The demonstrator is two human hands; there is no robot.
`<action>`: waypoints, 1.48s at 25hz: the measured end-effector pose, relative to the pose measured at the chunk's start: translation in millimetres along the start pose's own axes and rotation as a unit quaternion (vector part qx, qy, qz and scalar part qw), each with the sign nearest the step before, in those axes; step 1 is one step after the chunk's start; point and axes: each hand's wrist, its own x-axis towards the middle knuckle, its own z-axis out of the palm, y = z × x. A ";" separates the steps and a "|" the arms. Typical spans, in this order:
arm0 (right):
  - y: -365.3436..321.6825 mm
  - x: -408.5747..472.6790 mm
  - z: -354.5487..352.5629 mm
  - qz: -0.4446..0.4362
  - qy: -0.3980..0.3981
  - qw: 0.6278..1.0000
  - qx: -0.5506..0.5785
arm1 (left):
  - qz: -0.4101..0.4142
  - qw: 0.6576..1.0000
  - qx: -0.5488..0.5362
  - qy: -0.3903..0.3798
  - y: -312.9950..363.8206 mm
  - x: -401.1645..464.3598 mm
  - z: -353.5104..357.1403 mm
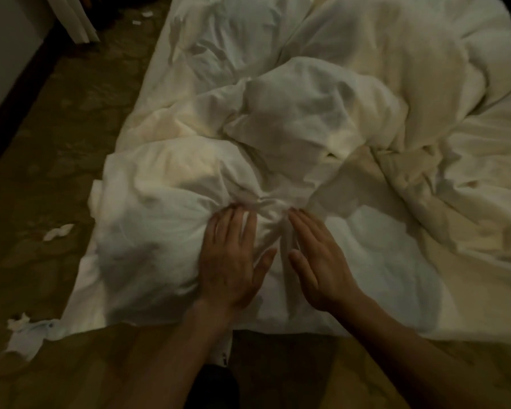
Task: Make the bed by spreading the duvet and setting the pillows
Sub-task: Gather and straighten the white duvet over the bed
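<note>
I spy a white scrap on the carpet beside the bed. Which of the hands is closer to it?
The left hand. It lies flat on the duvet on the side nearer the scrap; the right hand lies further away.

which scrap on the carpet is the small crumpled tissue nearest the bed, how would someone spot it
Start at the white duvet bunched on the bed, then follow its left edge down to the patterned carpet. The crumpled tissue lies alone just off that edge, smaller and nearer the bed than the bigger paper heap below it.

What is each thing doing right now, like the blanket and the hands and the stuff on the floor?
Duvet: bunched and wrinkled, not spread.
Left hand: flat, fingers straight, pressing the duvet.
Right hand: flat, fingers straight, on the duvet.
Tissue scraps: crumpled, lying on the carpet.
</note>
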 end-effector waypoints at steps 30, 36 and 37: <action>-24.1 -49.3 -15.8 -0.109 -0.086 0.990 -0.018 | -0.011 0.995 0.013 0.101 -60.5 -55.6 -27.5; -2.9 -77.2 -59.6 -0.083 -0.005 0.996 0.026 | 0.043 0.980 -0.097 0.171 48.8 -53.8 -46.2; 3.9 -77.9 -62.9 -0.089 0.013 0.995 0.036 | 0.078 0.973 -0.132 0.174 72.8 -48.7 -42.4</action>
